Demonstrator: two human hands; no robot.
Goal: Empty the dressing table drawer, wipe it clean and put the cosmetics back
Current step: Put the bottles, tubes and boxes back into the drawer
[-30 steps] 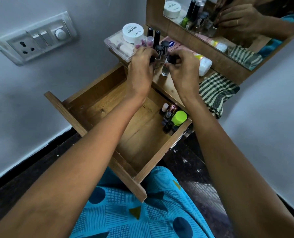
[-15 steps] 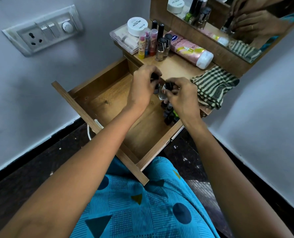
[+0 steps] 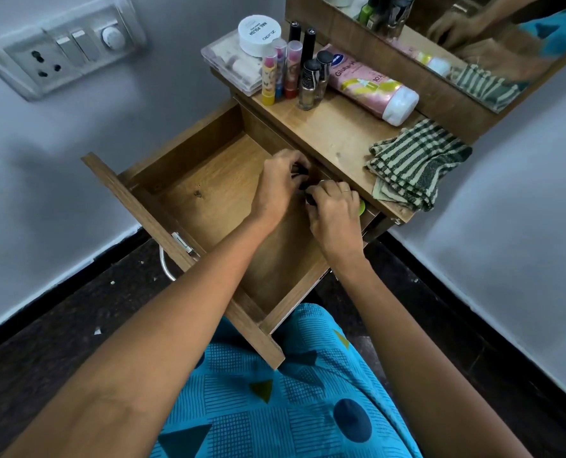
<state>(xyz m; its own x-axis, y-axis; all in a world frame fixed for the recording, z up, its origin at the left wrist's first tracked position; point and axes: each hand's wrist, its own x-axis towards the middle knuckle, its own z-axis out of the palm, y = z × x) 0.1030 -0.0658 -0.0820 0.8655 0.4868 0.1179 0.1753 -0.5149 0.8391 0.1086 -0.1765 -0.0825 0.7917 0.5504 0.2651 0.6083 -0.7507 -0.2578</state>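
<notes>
We had both hands down in the open drawer (image 3: 209, 193), at its far right corner, tucked close under the lip of the desk (image 3: 338, 140). Our left hand (image 3: 280, 186) was curled, its fingers closed round a small dark-capped bottle (image 3: 300, 169), which seemed to stand upright, though our knuckles hid most of it. Our right hand (image 3: 336, 209) sat just beside it, to the right and a touch nearer us, fingers bent over another dark cap (image 3: 309, 200); whether it truly gripped that piece we could not tell. Just past the right hand's far edge peeped a green cap (image 3: 361, 206), pressed toward the drawer's right wall.

What mattered for our next reach was this: the remaining cosmetics stood beyond both hands, up on the desk, along its far left part. The two nail polish bottles (image 3: 313, 82) and the lip balm sticks (image 3: 276, 74) stood upright, while the pink lotion bottle (image 3: 367, 87) lay on its side, long axis running left to right, straight beyond the right hand. The upright cluster lay more directly ahead of our left hand, so we judged that hand the nearer one.
</notes>
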